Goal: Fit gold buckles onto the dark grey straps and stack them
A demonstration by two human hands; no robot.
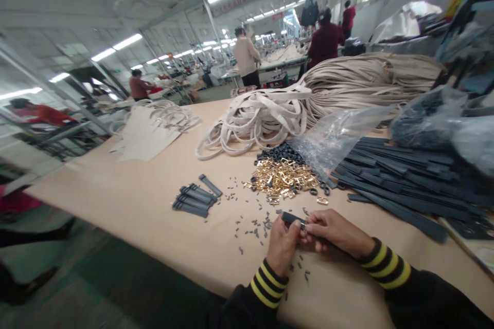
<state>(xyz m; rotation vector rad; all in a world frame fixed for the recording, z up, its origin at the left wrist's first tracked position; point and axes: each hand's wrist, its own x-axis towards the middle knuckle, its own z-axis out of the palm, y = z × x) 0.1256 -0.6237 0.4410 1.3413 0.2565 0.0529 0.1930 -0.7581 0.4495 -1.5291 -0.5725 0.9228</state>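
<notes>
Dark strap (292, 218) is held above the near edge of a tan-covered table (127, 190), between two hands. Its body is clasped by the thumb and fingers of the left hand (283, 244), while its right end is pinched by the fingertips of the right hand (331, 229). A small shiny spot is seen at that end, but what it is cannot be told. Both wrists are covered by black cuffs (388, 263) banded in yellow.

Around and just beyond the hands, small dark bits (266, 222) are scattered. To the left, short dark straps (195, 200) are laid in a row, one being set at a slant. Farther on, gold metal fittings (281, 177) are heaped against black rings (283, 154), with long dark strips (405, 172) piled to the right. A clear plastic bag (339, 131) is spread behind, backed by pale looped straps (258, 121) and a thick beige bundle (370, 77). At the far left, a pale sheet (144, 136) is laid flat. Beyond, other tables are attended by several people (246, 56).
</notes>
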